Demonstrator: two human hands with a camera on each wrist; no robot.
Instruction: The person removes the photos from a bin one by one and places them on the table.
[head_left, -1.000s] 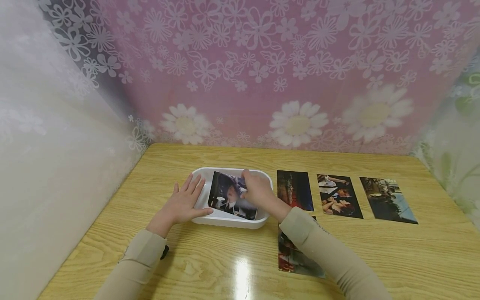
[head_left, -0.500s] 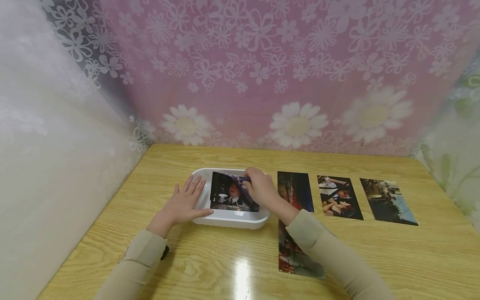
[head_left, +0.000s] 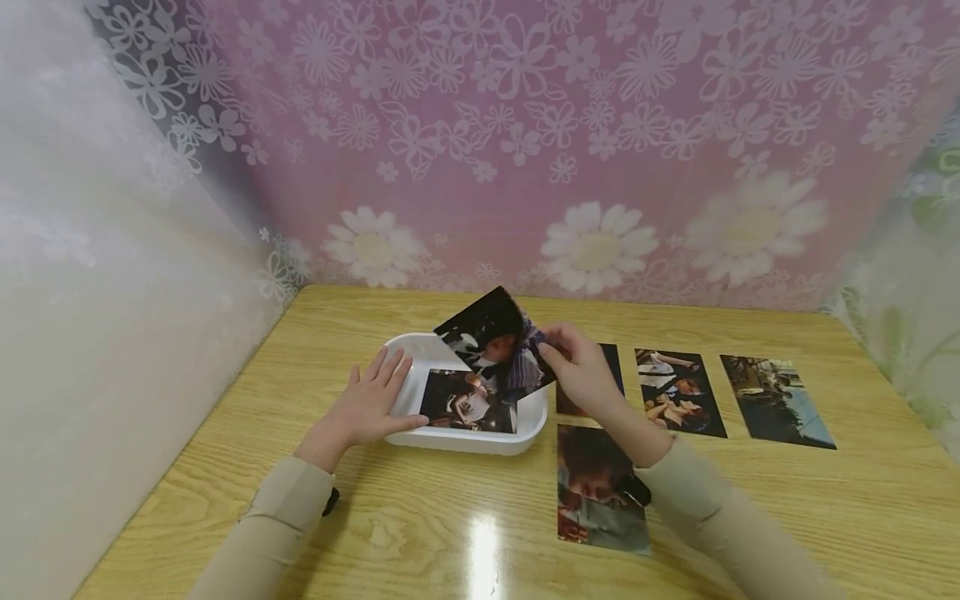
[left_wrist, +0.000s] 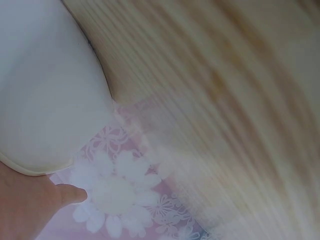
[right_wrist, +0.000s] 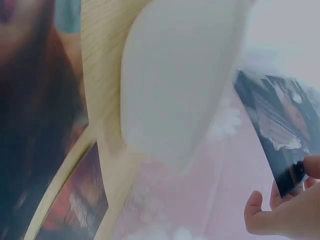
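Note:
In the head view my right hand [head_left: 581,367] pinches a dark photo print [head_left: 498,342] by its right edge. The print is raised and tilted over the white plastic tray [head_left: 465,442]. More photo prints [head_left: 468,404] lie inside the tray, partly covered by the raised one. My left hand [head_left: 367,404] rests with spread, straight fingers on the tray's left end. In the right wrist view the raised print [right_wrist: 280,125] shows between the thumb and fingers of the right hand [right_wrist: 290,215]. In the left wrist view only part of the left hand [left_wrist: 30,205] appears at the tray's rim.
Right of the tray lie a dark red-and-blue print [head_left: 573,400], partly behind the right hand, a print of two people [head_left: 678,392] and a landscape print [head_left: 780,400]. Nearer the front lies another print [head_left: 600,508]. A flowered curtain [head_left: 487,167] stands behind the wooden table [head_left: 420,533].
My right hand has lifted the print out of the tray, up and to the right, uncovering other prints inside. The left hand has stayed in place. The front print is more visible.

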